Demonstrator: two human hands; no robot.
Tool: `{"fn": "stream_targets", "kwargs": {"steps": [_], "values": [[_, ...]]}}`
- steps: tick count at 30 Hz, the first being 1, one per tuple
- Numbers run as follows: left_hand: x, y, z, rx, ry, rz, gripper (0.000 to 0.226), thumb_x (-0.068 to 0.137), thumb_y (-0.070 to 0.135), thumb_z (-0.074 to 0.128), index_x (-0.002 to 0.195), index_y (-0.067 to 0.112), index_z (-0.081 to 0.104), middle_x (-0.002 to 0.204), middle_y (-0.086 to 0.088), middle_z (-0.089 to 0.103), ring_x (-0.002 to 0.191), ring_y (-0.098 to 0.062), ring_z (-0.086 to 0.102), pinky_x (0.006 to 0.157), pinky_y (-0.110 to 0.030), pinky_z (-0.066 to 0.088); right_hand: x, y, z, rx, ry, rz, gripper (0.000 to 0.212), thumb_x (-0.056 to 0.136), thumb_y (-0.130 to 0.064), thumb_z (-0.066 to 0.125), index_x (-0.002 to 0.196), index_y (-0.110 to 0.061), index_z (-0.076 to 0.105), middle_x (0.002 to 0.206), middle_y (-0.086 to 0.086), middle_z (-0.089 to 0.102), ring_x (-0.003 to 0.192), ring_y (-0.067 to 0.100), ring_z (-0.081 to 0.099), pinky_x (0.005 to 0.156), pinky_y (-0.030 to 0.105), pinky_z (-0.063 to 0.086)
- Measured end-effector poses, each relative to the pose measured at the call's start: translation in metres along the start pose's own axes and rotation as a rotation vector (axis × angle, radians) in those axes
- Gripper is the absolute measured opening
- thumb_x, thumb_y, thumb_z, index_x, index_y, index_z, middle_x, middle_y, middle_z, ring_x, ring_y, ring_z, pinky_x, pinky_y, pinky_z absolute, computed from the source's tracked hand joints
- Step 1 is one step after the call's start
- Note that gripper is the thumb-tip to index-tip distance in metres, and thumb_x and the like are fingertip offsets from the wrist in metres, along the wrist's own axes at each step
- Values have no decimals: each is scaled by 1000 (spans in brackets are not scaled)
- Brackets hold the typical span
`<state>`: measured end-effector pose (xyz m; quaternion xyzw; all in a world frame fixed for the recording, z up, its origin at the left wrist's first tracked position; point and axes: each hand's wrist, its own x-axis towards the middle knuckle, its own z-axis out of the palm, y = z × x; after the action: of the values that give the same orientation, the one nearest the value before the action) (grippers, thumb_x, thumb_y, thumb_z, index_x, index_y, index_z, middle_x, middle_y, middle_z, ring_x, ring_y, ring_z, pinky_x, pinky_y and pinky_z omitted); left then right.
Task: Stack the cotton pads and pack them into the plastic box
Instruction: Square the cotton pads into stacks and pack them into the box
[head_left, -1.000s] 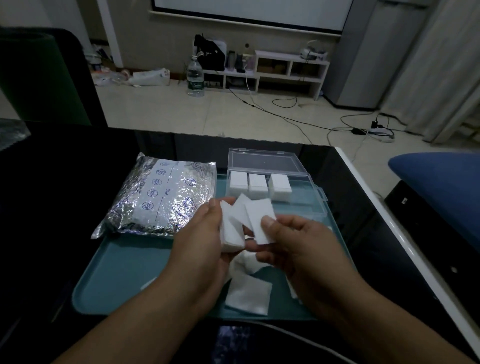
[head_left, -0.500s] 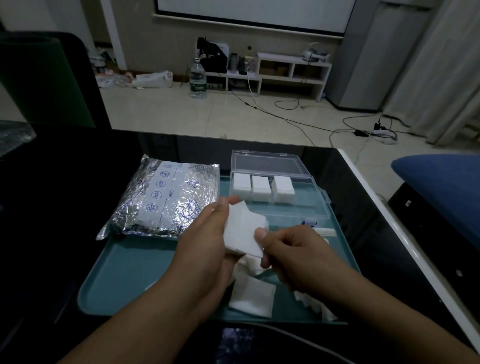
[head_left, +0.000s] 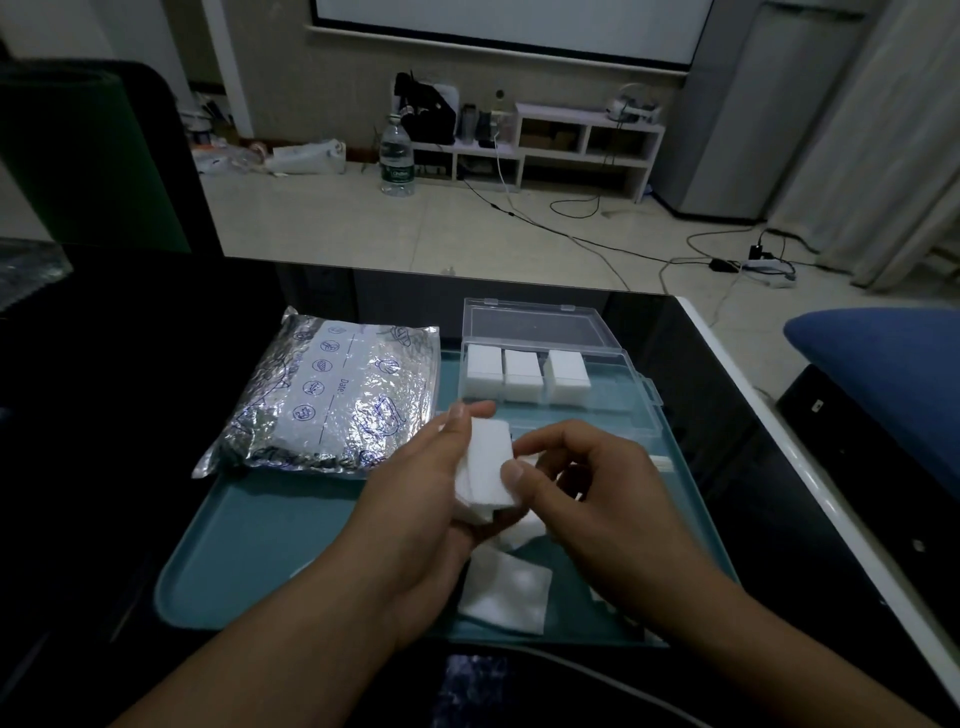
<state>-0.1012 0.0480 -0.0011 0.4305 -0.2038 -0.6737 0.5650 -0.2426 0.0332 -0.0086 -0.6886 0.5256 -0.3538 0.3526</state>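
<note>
Pads (head_left: 485, 470): held above tray (head_left: 270, 545) | Left hand (head_left: 431, 499) grips stack; right hand (head_left: 582, 483) pinches its edge | Handling: likely light, soft, slippery; hold across flat faces | Box (head_left: 631, 387) open, three stacks inside

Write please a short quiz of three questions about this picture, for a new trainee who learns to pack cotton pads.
1. True or false: the plastic box on the teal tray stands open, lid back.
2. How many stacks of cotton pads already sit in the box?
   A. one  B. three  C. five
3. Fill in: the left hand holds a small stack of pads, and the right hand presses it with the ____.

Key
1. True.
2. B, in a row along the far side.
3. Thumb. Loose pads lie on the tray below the hands; the foil bag lies to the left.
</note>
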Motion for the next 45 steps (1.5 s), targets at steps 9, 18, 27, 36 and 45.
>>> {"fn": "stream_targets", "kwargs": {"steps": [9, 18, 27, 36, 45], "values": [[0, 2, 0, 3, -35, 33, 30, 99, 31, 47, 111, 15, 68, 103, -20, 66, 66, -22, 70, 58, -30, 59, -3, -2, -8, -196, -94, -313, 62, 83, -38, 68, 139, -33, 42, 134, -23, 43, 128, 1, 41, 97, 16, 38], [-1, -1, 2, 16, -122, -51, 34, 99, 29, 46, 118, 9, 65, 103, -19, 73, 82, -33, 73, 67, -38, 62, -1, 2, -9, -138, -154, -271, 79, 75, -33, 80, 139, -46, 34, 129, -28, 51, 119, -13, 46, 95, 2, 32], [3, 16, -3, -84, -33, -13, 26, 101, 27, 45, 114, 11, 62, 102, -25, 65, 76, -30, 69, 63, -38, 62, 10, 11, -20, -188, -96, -119, 62, 82, -48, 66, 139, -36, 45, 118, -22, 58, 112, -8, 52, 96, 20, 46], [8, 15, -6, -78, 63, 22, 26, 103, 26, 42, 115, 9, 58, 91, -19, 67, 58, -21, 68, 58, -31, 58, 14, 23, 5, -905, -268, -38, 57, 87, -58, 55, 133, -26, 47, 127, -2, 48, 117, 18, 37, 103, 33, 34], [7, 17, -9, -89, 84, 31, 27, 103, 24, 43, 118, 8, 58, 99, -22, 66, 60, -22, 68, 58, -30, 59, 16, 23, 6, -669, -81, -118, 10, 87, -43, 64, 85, -35, 59, 99, -16, 50, 101, 4, 42, 83, 19, 31]]}}
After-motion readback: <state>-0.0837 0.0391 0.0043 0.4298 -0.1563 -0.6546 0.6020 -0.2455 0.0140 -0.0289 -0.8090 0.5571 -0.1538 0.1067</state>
